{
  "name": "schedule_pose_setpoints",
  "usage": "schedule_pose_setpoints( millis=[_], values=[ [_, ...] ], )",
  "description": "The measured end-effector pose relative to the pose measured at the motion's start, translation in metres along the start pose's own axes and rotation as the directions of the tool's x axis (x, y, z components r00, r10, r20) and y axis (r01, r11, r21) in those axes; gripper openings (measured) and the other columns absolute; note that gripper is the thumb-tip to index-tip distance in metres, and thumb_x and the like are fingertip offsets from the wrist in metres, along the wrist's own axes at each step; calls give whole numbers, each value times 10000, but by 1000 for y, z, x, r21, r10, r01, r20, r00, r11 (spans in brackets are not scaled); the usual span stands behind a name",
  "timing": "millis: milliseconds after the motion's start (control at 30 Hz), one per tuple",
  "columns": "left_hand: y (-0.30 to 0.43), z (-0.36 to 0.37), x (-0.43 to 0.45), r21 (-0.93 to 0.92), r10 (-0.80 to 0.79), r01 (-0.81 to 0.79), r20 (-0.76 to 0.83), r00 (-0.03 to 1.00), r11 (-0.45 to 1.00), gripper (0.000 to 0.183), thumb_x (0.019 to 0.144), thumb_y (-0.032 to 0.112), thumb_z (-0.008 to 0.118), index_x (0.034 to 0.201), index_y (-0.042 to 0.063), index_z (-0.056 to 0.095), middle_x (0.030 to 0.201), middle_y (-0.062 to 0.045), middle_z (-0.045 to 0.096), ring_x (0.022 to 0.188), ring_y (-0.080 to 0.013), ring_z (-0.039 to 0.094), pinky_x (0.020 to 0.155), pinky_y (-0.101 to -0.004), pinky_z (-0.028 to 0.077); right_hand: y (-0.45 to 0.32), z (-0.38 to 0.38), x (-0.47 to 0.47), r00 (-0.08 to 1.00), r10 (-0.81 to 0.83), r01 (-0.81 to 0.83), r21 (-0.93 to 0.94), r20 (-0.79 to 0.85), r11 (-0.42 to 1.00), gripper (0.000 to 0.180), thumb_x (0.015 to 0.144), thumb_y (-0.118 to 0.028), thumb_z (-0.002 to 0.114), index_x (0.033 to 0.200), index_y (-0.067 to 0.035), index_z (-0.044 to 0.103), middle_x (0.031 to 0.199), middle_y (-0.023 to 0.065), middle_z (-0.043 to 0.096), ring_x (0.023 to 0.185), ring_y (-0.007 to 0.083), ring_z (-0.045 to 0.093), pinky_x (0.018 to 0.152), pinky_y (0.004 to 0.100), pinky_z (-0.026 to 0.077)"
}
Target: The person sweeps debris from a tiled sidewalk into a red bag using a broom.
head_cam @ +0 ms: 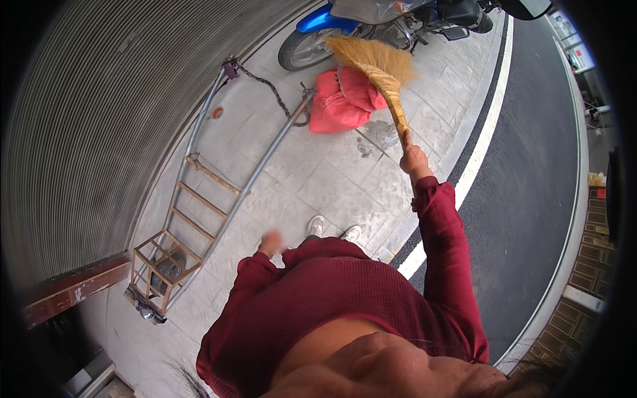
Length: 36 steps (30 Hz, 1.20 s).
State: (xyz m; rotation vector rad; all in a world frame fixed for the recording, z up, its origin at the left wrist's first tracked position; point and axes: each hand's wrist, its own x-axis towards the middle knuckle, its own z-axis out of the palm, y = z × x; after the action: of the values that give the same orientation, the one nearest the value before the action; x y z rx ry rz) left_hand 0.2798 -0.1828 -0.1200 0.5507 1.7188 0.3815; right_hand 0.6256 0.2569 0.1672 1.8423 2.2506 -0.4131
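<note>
My right hand (414, 158) grips the handle of a straw broom (390, 92), arm stretched out ahead. The broom's bristles (374, 53) fan out at the far end, in front of a red plastic bag (338, 105) that the broom partly covers. The bag, bunched up, sits on the grey pavement (303, 169). My left hand (271, 243) hangs low by my side, apart from anything else I can see. It is partly blurred, so its fingers are unclear.
A metal handcart (234, 199) lies along the left, with a rusty frame box (166, 268) and a dark rope (271, 87). Beyond the bag stands a blue motorcycle (318, 22). A corrugated shutter (99, 124) borders the left; a road (517, 199) with a white line (485, 134) runs right.
</note>
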Motion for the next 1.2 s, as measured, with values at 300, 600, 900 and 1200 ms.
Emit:
schedule_pose_setpoints(
  millis=[300,600,900,1200],
  values=[
    [14,-2,-61,-374,-182,196,71,981,907,442,849,122,518,1279,89,421,1041,-82,575,876,-221,588,705,-348,498,23,77,-81,935,-138,184,-114,327,976,677,787,-52,456,1345,74,93,825,281,599,774,376,625,682,445,501],
    [33,-19,16,-11,67,-66,96,993,998,416,867,139,505,1272,93,427,1052,-91,580,886,-218,588,721,-335,502,52,-75,-170,958,-107,139,-104,268,985,864,678,11,502,1416,-89,63,806,249,608,759,393,609,696,449,485],
    [40,-28,-7,18,66,-68,63,996,998,404,886,138,462,1284,88,413,1129,-106,566,989,-227,563,779,-344,488,-36,32,-31,994,2,-4,25,108,1000,637,774,-17,461,1333,53,164,930,261,609,890,362,607,732,417,497],
    [-68,-14,-64,34,126,-126,18,992,991,245,810,266,528,901,39,553,849,-166,584,781,-325,572,651,-440,453,39,117,-220,914,-30,17,36,404,999,817,721,9,469,1409,-64,34,860,273,611,826,386,615,727,435,487]
  ],
)
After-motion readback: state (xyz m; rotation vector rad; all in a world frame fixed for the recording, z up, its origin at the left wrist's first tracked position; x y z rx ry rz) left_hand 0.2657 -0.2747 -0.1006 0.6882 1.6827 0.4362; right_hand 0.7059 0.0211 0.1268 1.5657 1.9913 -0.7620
